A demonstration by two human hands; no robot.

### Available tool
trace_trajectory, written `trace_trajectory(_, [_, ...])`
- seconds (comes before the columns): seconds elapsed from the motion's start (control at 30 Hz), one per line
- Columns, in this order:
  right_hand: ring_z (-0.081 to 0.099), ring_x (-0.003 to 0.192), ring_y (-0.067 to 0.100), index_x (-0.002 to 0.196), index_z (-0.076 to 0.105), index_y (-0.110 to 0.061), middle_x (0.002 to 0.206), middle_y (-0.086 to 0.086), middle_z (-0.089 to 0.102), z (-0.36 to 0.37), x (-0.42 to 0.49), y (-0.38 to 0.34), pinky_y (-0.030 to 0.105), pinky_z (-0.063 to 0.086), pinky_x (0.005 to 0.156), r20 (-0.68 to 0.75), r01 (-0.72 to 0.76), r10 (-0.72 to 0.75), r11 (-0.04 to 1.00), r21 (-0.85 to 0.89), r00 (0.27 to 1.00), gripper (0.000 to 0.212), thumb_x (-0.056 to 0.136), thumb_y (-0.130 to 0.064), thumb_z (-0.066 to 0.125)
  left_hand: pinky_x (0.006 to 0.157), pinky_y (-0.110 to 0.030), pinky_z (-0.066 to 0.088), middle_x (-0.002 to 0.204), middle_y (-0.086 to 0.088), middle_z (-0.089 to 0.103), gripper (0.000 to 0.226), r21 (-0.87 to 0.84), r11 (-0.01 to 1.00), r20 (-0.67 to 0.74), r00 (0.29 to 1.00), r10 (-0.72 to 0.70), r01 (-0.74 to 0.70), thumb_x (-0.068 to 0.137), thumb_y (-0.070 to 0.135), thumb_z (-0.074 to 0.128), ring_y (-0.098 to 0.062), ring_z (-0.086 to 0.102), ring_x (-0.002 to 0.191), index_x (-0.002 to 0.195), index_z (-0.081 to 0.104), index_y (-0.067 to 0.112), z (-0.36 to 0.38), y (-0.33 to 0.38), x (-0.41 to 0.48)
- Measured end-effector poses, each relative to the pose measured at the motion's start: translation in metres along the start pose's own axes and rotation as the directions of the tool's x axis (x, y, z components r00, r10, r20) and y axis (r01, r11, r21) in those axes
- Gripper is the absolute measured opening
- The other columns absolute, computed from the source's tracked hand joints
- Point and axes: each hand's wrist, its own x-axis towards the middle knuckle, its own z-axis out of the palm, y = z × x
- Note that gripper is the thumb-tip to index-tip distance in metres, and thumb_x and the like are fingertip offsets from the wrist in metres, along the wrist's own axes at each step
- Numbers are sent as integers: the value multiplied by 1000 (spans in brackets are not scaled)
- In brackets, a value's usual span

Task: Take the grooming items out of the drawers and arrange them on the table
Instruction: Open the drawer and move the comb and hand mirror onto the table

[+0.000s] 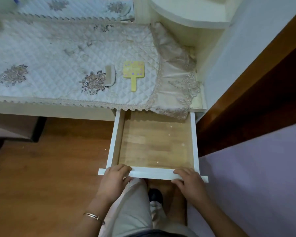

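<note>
- Left hand (115, 177): its grip is closed over the front edge of the pulled-out drawer (152, 174), at the 9 o'clock end.
- Right hand (188, 181): the same curled grip on that edge, toward the 3 o'clock end.
- The drawer's wooden bottom shows.
- A comb (109, 76) lies on the desk's (50, 111) quilted cloth (58, 48).
- A yellow hand mirror (133, 70) lies near the comb at its 3 o'clock, handle pointing to 6 o'clock.
</note>
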Motion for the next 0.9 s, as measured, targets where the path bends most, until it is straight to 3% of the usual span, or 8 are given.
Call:
trace_trajectory(0.13, [59, 82, 9, 84, 65, -28, 82, -12, 69, -5, 14, 3, 27, 55, 62, -33, 52, -57, 990, -128, 998, 30, 60, -46, 58, 64, -22, 43, 75, 7, 68, 25, 29, 999, -19, 1000, 19, -18, 63, 27, 81, -19, 66, 69, 83, 68, 20, -7, -6, 17])
trace_trajectory(0.2, [54, 93, 12, 93, 63, -28, 94, -8, 70, -11, 32, 2, 31, 56, 67, -69, 2, -13, 987, -158, 998, 46, 52, -46, 73, 62, -16, 42, 76, 10, 68, 36, 79, 995, -62, 995, 73, -68, 53, 30, 87, -14, 65, 68, 83, 66, 23, -12, -7, 36])
trace_trajectory(0.33, [47, 111, 21, 114, 53, -23, 115, 4, 67, -24, 83, 1, 40, 51, 85, -107, -85, 61, 969, -230, 992, 86, 38, -43, 88, 81, -38, 55, 108, -2, 67, 68, 160, 979, -171, 973, 155, -127, 50, 35, 87, -21, 50, 106, 108, 55, 22, -28, -6, 88])
trace_trajectory(0.47, [33, 118, 22, 126, 44, -18, 126, 10, 60, -44, 131, -2, 36, 23, 95, -164, -136, 88, 942, -307, 983, 103, 37, -44, 87, 104, -44, 38, 134, -9, 48, 93, 260, 957, -191, 964, 185, -132, 49, 38, 87, -27, 32, 127, 130, 44, 19, -45, -6, 139])
trace_trajectory(0.53, [34, 122, 25, 129, 41, -19, 130, 12, 57, -48, 152, -4, 38, 21, 98, -197, -161, 99, 931, -327, 975, 103, 40, -41, 88, 107, -42, 28, 136, -12, 47, 98, 264, 953, -218, 954, 206, -146, 50, 35, 87, -29, 30, 128, 133, 38, 17, -51, -8, 162])
trace_trajectory(0.63, [43, 122, 28, 126, 42, -20, 129, 11, 57, -49, 181, -6, 44, 32, 102, -251, -200, 113, 912, -357, 961, 95, 44, -35, 89, 100, -47, 40, 133, -11, 52, 93, 274, 955, -232, 955, 183, -116, 51, 31, 87, -29, 32, 124, 130, 41, 17, -59, -6, 192])
trace_trajectory(0.73, [40, 116, 27, 118, 47, -18, 121, 11, 61, -51, 199, -10, 48, 48, 87, -321, -213, 103, 920, -330, 942, 80, 48, -26, 87, 88, -47, 44, 123, -2, 45, 75, 271, 959, -255, 955, 152, -80, 50, 32, 87, -28, 36, 114, 114, 49, 21, -66, -2, 211])
trace_trajectory(0.9, [38, 108, 28, 107, 52, -18, 113, 13, 63, -50, 210, -12, 51, 46, 81, -381, -267, 146, 920, -288, 913, 65, 52, -23, 85, 79, -52, 44, 114, 0, 37, 63, 187, 982, -329, 942, 68, -5, 49, 8, 82, -30, 33, 108, 102, 49, 22, -66, 4, 223])
